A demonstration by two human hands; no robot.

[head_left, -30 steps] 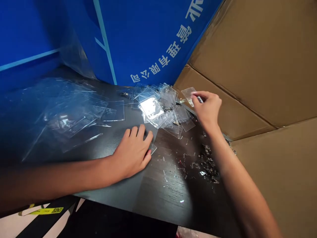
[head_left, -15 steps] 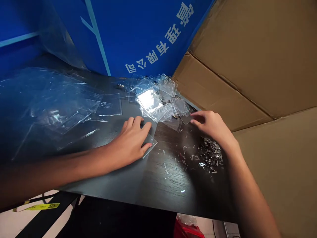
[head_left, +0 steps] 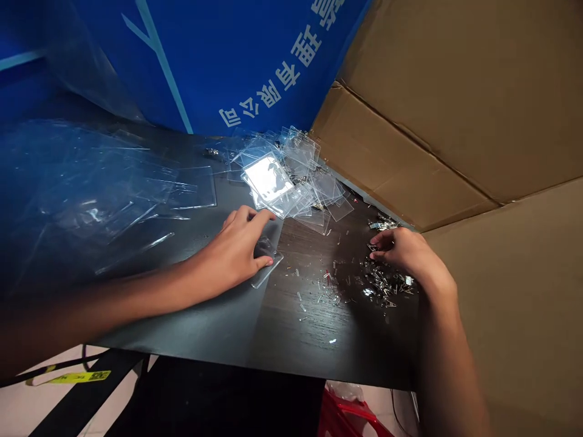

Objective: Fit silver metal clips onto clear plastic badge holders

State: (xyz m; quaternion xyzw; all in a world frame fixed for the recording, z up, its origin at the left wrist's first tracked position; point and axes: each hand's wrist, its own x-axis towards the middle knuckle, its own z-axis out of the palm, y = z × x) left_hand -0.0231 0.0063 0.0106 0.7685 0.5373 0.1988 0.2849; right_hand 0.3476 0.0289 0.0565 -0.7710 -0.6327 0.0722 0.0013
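Observation:
My left hand rests over a clear plastic card sleeve on the dark table, its thumb at the sleeve and its fingers spread apart. Part of the sleeve is hidden beneath the palm. At the right, my right hand reaches down at the top of a heap of small metal clips. Its thumb and forefinger stand slightly apart among the clips, and I see nothing held between them. Behind both hands lies a loose pile of clear square sleeves with some clips mixed in.
A heap of clear plastic sleeves covers the table's left side. Tiny clear strips lie scattered in front of the clips. Cardboard walls off the right, and a blue printed sheet stands behind. Below the table edge shows something red.
My right hand has moved from beside the sleeve pile down and right to the metal clips. My left hand stays at the same sleeve, its fingers slightly shifted. The view has shifted slightly.

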